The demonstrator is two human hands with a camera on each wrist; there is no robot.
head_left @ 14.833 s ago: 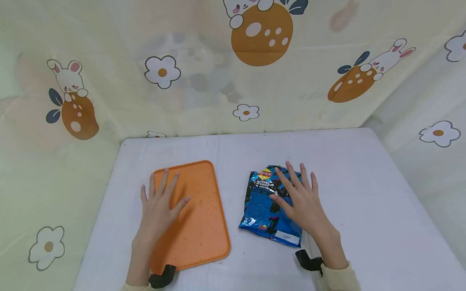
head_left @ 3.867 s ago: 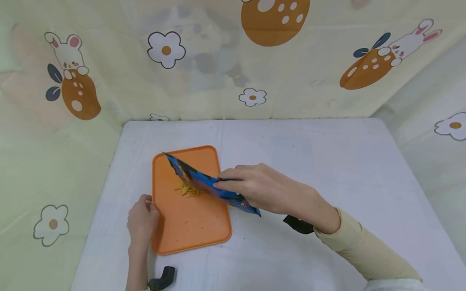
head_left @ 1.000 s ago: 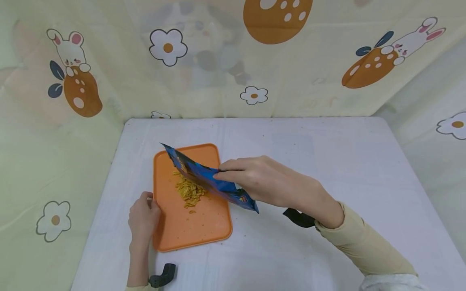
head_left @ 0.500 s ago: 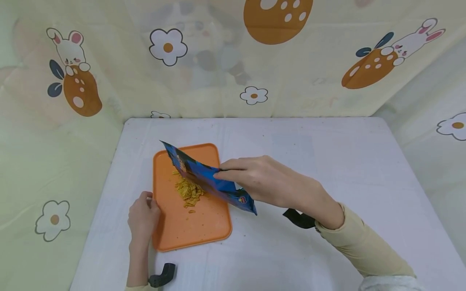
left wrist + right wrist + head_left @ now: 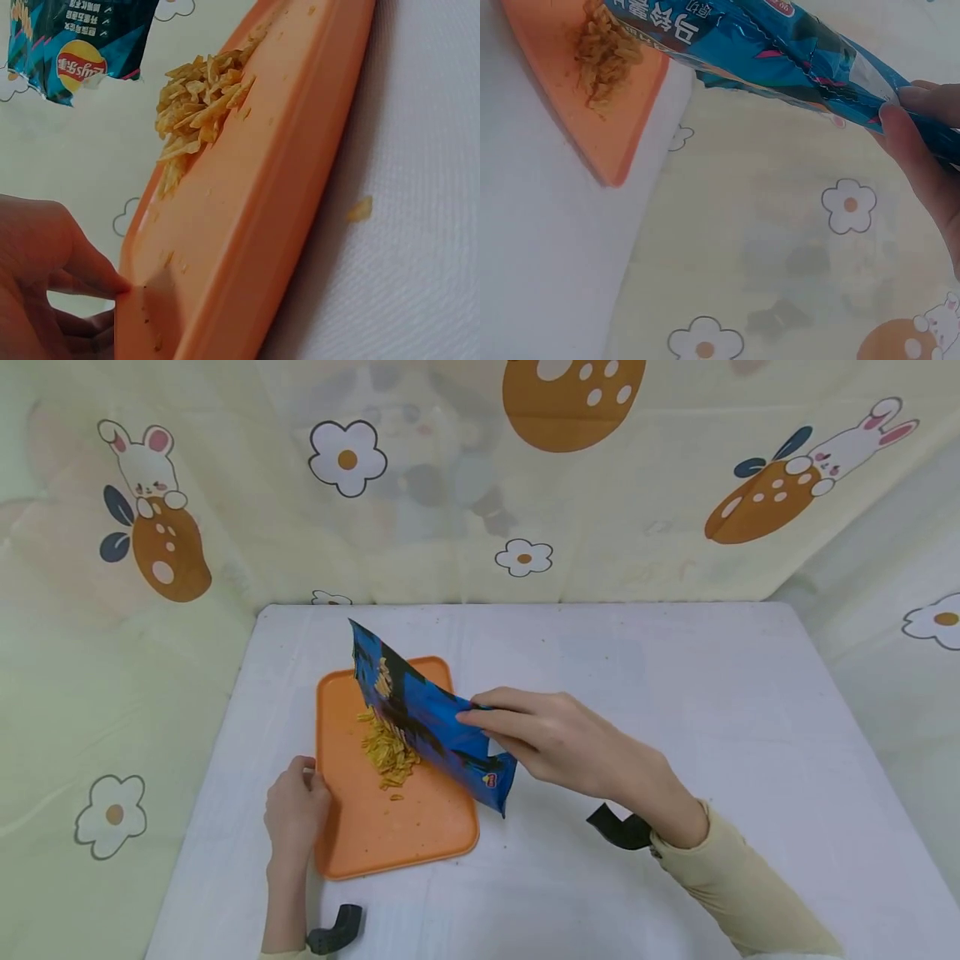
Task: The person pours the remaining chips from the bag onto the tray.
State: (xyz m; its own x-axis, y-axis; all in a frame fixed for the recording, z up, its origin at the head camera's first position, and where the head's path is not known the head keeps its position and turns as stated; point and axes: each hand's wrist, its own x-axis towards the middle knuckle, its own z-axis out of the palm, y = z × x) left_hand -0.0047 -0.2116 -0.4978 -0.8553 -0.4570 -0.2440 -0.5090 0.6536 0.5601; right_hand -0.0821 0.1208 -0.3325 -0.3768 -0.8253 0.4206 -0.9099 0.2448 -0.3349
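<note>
My right hand (image 5: pixel 558 735) grips a blue Lay's chip bag (image 5: pixel 435 722) and holds it tilted over the orange tray (image 5: pixel 397 843), its torn end toward the far left. In the right wrist view, thumb and fingers pinch the bag (image 5: pixel 780 60) at its bottom end. Below the bag's mouth, a heap of yellow potato chips (image 5: pixel 390 756) lies on the tray, partly hidden by the bag in the head view. My left hand (image 5: pixel 296 806) pinches the tray's left edge. The left wrist view shows the bag's torn end (image 5: pixel 82 45) above and apart from the chips (image 5: pixel 199 101).
A white-covered table (image 5: pixel 675 710) carries the tray on its left half. One loose chip piece (image 5: pixel 360 209) lies on the tablecloth beside the tray. A patterned curtain (image 5: pixel 622 527) hangs along the back and sides. Black wrist mounts (image 5: pixel 336 928) sit near both wrists.
The bag first lay on the table under my right hand; chips then came out onto the tray, the heap growing. In the last half second, the bag's mouth end rose and its lower end swung left.
</note>
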